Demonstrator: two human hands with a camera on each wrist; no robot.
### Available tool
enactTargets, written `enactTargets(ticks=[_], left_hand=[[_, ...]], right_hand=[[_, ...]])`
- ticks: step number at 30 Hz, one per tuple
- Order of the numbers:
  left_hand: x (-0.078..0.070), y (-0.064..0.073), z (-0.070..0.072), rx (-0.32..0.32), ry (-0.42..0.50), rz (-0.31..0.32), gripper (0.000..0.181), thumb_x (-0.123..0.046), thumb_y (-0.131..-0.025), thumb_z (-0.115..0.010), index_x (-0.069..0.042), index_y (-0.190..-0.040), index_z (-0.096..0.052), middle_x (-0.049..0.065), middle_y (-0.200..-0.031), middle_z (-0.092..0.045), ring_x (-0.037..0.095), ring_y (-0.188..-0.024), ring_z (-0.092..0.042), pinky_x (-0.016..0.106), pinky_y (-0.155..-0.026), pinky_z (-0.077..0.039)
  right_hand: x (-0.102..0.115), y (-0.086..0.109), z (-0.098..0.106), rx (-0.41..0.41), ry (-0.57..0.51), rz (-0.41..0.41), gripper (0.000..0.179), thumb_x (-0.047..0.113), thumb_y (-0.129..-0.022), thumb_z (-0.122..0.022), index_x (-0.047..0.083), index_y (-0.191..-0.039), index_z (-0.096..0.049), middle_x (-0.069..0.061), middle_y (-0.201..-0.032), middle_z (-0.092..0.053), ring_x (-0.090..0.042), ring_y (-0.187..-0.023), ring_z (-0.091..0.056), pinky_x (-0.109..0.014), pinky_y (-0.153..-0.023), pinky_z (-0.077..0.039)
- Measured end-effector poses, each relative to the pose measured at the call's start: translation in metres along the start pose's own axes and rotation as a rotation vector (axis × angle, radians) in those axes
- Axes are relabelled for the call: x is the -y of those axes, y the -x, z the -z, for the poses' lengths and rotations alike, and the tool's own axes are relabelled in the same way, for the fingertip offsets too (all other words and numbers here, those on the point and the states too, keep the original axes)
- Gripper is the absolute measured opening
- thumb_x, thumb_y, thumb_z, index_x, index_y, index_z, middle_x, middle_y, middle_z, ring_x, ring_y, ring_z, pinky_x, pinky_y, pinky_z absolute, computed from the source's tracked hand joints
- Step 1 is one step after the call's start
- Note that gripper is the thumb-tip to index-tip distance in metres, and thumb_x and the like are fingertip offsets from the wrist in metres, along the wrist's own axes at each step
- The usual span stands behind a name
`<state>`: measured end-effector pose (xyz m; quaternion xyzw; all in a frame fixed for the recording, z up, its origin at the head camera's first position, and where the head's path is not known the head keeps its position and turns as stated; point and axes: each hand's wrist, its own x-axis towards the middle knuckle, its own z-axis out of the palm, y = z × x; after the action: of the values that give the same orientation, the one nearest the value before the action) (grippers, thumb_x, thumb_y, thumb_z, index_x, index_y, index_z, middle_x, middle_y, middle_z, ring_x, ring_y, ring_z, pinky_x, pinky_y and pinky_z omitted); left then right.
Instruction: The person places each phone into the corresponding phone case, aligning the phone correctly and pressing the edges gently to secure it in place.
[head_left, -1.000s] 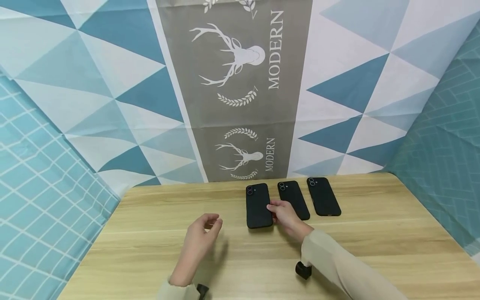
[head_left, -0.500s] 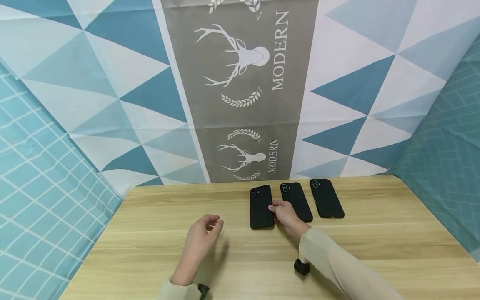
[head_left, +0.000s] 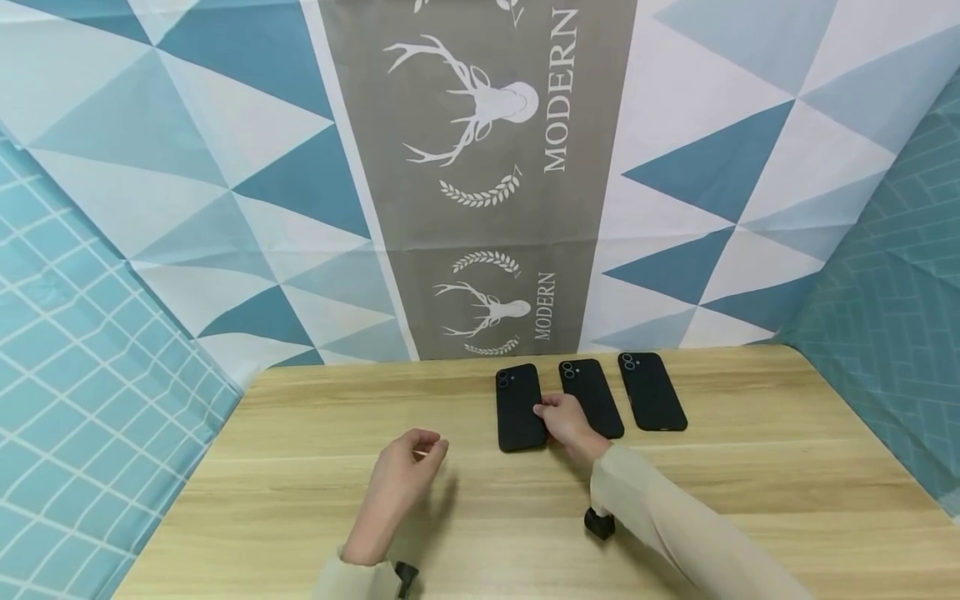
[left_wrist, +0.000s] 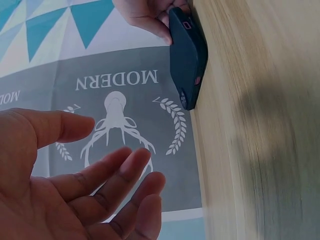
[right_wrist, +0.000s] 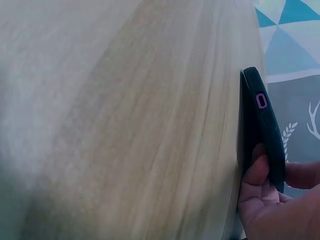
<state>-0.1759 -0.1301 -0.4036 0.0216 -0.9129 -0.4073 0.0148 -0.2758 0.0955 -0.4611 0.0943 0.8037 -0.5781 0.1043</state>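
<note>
My right hand [head_left: 567, 423] pinches the right edge of a black phone case [head_left: 521, 408], thumb on top and fingers underneath. In the right wrist view the case [right_wrist: 265, 120] is tilted, its near edge with a port cutout raised off the wood. Two similar black phone cases lie to its right, a middle one [head_left: 594, 396] partly behind my right hand and a far-right one [head_left: 651, 392]. My left hand [head_left: 405, 467] hovers left of the held case, fingers loosely bent around nothing; the left wrist view shows the fingers [left_wrist: 125, 175] apart from the thumb.
The light wood table [head_left: 300, 483] runs up to a patterned cloth backdrop [head_left: 480, 225] with a grey deer panel. Blue-tiled cloth [head_left: 67, 375] hangs at the left side and teal cloth [head_left: 892, 317] at the right. A small black device [head_left: 598, 523] sits at the right wrist.
The head view has shifted slightly. My right hand keeps its pinch on the phone case, which looks barely moved. The left hand stays in place.
</note>
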Motion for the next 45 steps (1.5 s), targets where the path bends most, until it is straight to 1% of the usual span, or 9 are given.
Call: enactTargets(ticks=[4, 7, 11, 17, 22, 29, 35, 41, 45], left_hand=[[-0.001, 0.000, 0.000, 0.010, 0.003, 0.004, 0.032, -0.028, -0.092, -0.057, -0.003, -0.111, -0.063, 0.005, -0.098, -0.067, 0.015, -0.085, -0.060, 0.026, -0.065, -0.050], [0.000, 0.001, 0.000, 0.019, 0.009, 0.008, 0.032, -0.029, -0.092, -0.057, -0.003, -0.110, -0.064, 0.005, -0.099, -0.067, 0.016, -0.085, -0.061, 0.026, -0.064, -0.050], [0.000, 0.000, -0.001, 0.034, 0.015, 0.009, 0.031, -0.029, -0.092, -0.057, -0.003, -0.109, -0.064, 0.006, -0.099, -0.067, 0.016, -0.085, -0.061, 0.026, -0.064, -0.050], [-0.002, 0.001, -0.003, 0.040, 0.015, 0.011, 0.030, -0.028, -0.092, -0.057, -0.003, -0.108, -0.064, 0.005, -0.099, -0.067, 0.016, -0.085, -0.060, 0.026, -0.064, -0.050], [-0.003, 0.001, -0.005, 0.047, 0.024, 0.011, 0.030, -0.028, -0.092, -0.058, -0.003, -0.108, -0.064, 0.005, -0.098, -0.066, 0.016, -0.086, -0.060, 0.026, -0.064, -0.050], [-0.005, 0.000, -0.010, 0.047, 0.010, 0.018, 0.030, -0.029, -0.091, -0.058, -0.005, -0.107, -0.065, 0.004, -0.097, -0.066, 0.016, -0.086, -0.060, 0.027, -0.065, -0.050], [-0.007, -0.001, -0.012, 0.053, 0.010, 0.023, 0.030, -0.029, -0.091, -0.058, -0.004, -0.107, -0.065, 0.004, -0.095, -0.066, 0.016, -0.085, -0.060, 0.028, -0.065, -0.050], [-0.006, -0.005, -0.011, 0.030, -0.013, 0.033, 0.030, -0.028, -0.091, -0.058, -0.004, -0.108, -0.064, 0.005, -0.096, -0.066, 0.018, -0.086, -0.060, 0.030, -0.066, -0.050], [-0.006, -0.012, -0.010, -0.001, -0.047, -0.010, 0.034, -0.028, -0.091, -0.057, -0.002, -0.113, -0.062, 0.010, -0.106, -0.066, 0.027, -0.097, -0.061, 0.039, -0.077, -0.053]], right_hand=[[0.001, 0.001, 0.001, -0.038, 0.095, 0.013, 0.035, 0.012, -0.093, -0.054, -0.004, -0.124, -0.056, -0.021, -0.125, -0.057, -0.028, -0.106, -0.060, -0.026, -0.070, -0.052], [0.003, 0.002, 0.002, -0.072, 0.188, 0.031, 0.031, 0.016, -0.091, -0.059, -0.002, -0.116, -0.063, -0.018, -0.114, -0.064, -0.022, -0.089, -0.064, -0.024, -0.065, -0.051], [0.006, 0.004, 0.003, -0.091, 0.268, 0.053, 0.028, 0.019, -0.088, -0.063, -0.002, -0.107, -0.067, -0.015, -0.099, -0.068, -0.016, -0.067, -0.062, -0.023, -0.055, -0.048], [0.009, 0.006, 0.002, -0.094, 0.332, 0.073, 0.025, 0.016, -0.085, -0.066, -0.003, -0.101, -0.068, -0.015, -0.099, -0.068, -0.019, -0.079, -0.063, -0.027, -0.064, -0.052], [0.008, 0.006, 0.000, -0.114, 0.351, 0.071, 0.022, 0.016, -0.085, -0.066, -0.001, -0.099, -0.069, -0.015, -0.098, -0.068, -0.021, -0.080, -0.063, -0.030, -0.067, -0.054], [0.004, 0.005, -0.001, -0.150, 0.352, 0.066, 0.020, 0.012, -0.085, -0.064, -0.002, -0.099, -0.068, -0.017, -0.100, -0.066, -0.021, -0.073, -0.063, -0.025, -0.057, -0.051], [0.002, 0.009, 0.001, -0.157, 0.313, 0.066, 0.022, 0.011, -0.087, -0.059, -0.001, -0.103, -0.067, -0.017, -0.108, -0.064, -0.023, -0.083, -0.062, -0.026, -0.060, -0.050], [0.001, 0.020, 0.015, -0.153, 0.264, 0.114, 0.030, 0.016, -0.090, -0.054, -0.001, -0.112, -0.063, -0.017, -0.111, -0.064, -0.024, -0.091, -0.060, -0.032, -0.072, -0.050], [0.002, 0.026, 0.031, -0.156, 0.261, 0.159, 0.036, 0.018, -0.091, -0.052, -0.002, -0.120, -0.058, -0.015, -0.101, -0.064, -0.018, -0.076, -0.059, -0.027, -0.063, -0.047]])
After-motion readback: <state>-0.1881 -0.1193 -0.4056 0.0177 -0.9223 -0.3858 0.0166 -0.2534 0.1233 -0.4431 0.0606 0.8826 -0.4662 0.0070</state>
